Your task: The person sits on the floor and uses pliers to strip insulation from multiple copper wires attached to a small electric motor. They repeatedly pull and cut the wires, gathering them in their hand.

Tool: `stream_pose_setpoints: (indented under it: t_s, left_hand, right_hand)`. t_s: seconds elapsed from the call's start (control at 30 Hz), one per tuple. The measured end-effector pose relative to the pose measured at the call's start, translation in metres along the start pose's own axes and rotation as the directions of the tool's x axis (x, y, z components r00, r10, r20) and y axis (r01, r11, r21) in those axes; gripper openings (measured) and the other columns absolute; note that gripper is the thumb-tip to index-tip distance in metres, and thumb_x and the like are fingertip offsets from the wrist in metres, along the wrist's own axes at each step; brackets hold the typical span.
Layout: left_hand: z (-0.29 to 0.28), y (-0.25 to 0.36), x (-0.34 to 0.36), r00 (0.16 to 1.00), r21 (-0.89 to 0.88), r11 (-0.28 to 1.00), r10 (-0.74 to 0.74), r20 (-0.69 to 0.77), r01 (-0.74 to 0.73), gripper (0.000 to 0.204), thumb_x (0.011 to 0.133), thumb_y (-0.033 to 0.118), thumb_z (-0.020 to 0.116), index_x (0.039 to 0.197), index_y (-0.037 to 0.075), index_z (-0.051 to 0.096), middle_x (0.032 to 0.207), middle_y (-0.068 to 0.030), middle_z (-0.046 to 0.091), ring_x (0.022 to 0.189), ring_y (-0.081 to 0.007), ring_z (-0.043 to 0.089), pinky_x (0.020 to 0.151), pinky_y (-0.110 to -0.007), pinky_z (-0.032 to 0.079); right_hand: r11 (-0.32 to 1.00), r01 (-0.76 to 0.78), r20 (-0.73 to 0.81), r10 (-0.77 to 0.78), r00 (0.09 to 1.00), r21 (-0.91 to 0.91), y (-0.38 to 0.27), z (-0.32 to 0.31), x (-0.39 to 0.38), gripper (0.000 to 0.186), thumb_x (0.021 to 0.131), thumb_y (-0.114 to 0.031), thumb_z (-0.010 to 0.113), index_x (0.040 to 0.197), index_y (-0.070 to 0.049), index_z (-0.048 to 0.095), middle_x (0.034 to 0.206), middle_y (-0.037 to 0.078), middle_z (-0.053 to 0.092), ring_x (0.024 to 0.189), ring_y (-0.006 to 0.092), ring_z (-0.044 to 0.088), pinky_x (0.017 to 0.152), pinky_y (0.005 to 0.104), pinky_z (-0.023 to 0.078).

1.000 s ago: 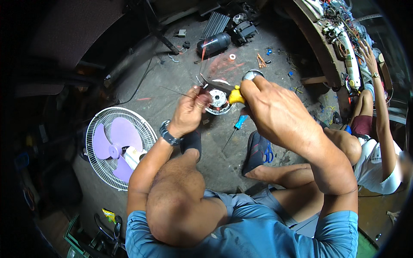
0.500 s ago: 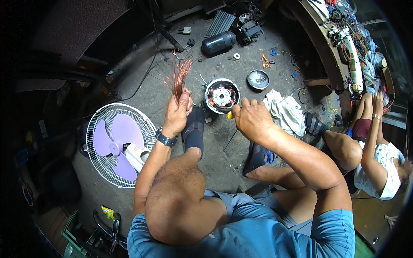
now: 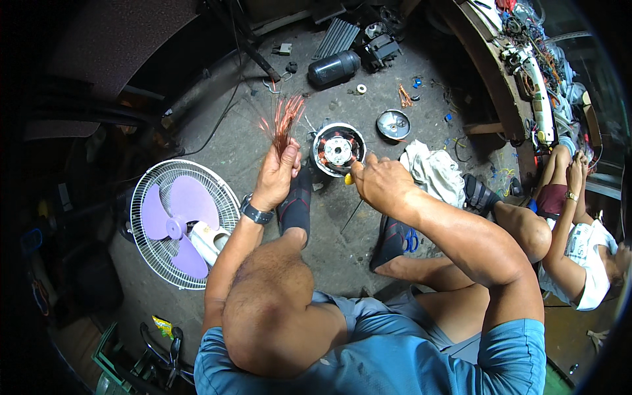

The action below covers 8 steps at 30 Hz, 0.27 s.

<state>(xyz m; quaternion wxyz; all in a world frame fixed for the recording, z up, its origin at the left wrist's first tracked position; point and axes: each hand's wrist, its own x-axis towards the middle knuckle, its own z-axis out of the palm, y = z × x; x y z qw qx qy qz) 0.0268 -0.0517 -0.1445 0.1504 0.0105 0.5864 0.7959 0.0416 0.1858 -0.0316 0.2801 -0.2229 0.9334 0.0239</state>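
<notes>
My left hand (image 3: 277, 172) is closed around a bundle of copper wires (image 3: 286, 122), whose loose ends fan out above the fist. To its right, a round motor stator (image 3: 338, 151) stands on the floor in a pale housing, with copper windings round a silver centre. At the housing's lower right edge, my right hand (image 3: 385, 183) is closed with its fingertips close to the windings. Beneath those fingers show a yellow handle end (image 3: 349, 178) and a thin dark shaft (image 3: 353, 216), apparently a screwdriver tucked in the palm. Whether the fingertips also pinch a wire is hidden.
A fan with purple blades (image 3: 176, 228) lies at the left. Beyond the motor are a round metal cover (image 3: 394, 124) and a black cylinder (image 3: 334, 67). A white cloth (image 3: 432, 172) and blue-handled scissors (image 3: 411, 241) lie right. Another person (image 3: 579, 250) sits at far right.
My left hand and the wire bundle have shifted slightly right, the wire ends dipping a little. My right hand has moved slightly left and down along the motor's edge.
</notes>
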Motion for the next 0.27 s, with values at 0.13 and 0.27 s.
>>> stream_pose_setpoints:
  t_s: [0.13,0.27]
  left_hand:
    - [0.002,-0.003,-0.001,0.998,0.135,0.989,-0.065,-0.013,0.067,0.022,0.11,0.027,0.053,0.123,0.01,0.056,0.102,0.0003,0.062,0.077,-0.0055,0.047,0.065,-0.018,0.04]
    - [0.012,-0.004,0.006,0.984,0.202,0.974,0.066,0.168,-0.099,0.03,0.109,0.025,0.055,0.135,0.01,0.054,0.123,-0.0011,0.065,0.088,-0.0066,0.053,0.073,-0.02,0.045]
  right_hand:
    - [0.998,0.001,-0.035,0.001,0.999,0.063,0.01,-0.015,-0.03,0.025,0.102,-0.015,0.047,0.113,0.002,0.061,0.105,0.025,0.068,0.088,0.0374,0.072,0.076,0.0472,0.059]
    - [0.997,-0.038,-0.062,0.042,0.997,0.071,0.009,-0.055,-0.05,0.035,0.09,-0.015,0.069,0.12,-0.003,0.053,0.103,0.019,0.065,0.095,0.0386,0.071,0.08,0.0458,0.059]
